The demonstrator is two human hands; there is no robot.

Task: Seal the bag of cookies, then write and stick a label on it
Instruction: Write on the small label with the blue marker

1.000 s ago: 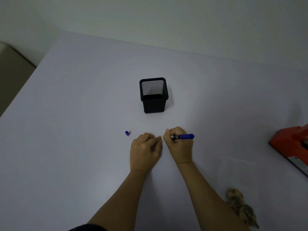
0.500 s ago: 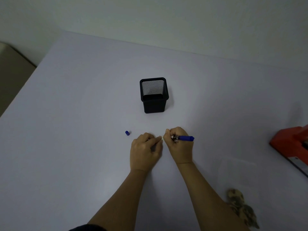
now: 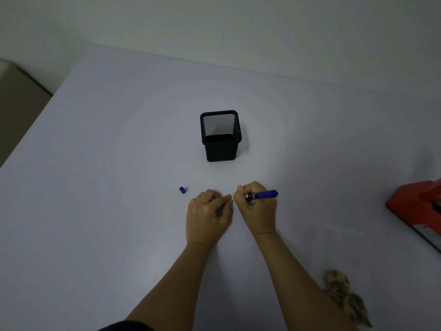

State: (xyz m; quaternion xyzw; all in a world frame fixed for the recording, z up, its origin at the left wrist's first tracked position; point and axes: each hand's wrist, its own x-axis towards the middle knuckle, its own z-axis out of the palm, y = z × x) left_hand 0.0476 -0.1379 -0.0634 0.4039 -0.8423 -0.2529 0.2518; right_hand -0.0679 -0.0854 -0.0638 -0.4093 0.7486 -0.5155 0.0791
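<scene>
My right hand (image 3: 257, 209) grips a blue pen (image 3: 266, 194), its barrel pointing right, while its fingertips pinch a small white label (image 3: 232, 197). My left hand (image 3: 207, 211) has curled fingers and pinches the same label from the left; most of the label is hidden between the fingers. The pen's blue cap (image 3: 182, 189) lies on the table left of my left hand. A clear bag (image 3: 338, 242) with brown cookies (image 3: 346, 295) at its near end lies at the lower right, apart from both hands.
A black mesh pen holder (image 3: 220, 136) stands behind the hands. A red device (image 3: 417, 206) sits at the right edge. The white table (image 3: 107, 163) ends at the left, with a beige surface (image 3: 16, 103) beyond it.
Both hands stay together on the label almost unmoved; the pen barrel has tilted very slightly.
</scene>
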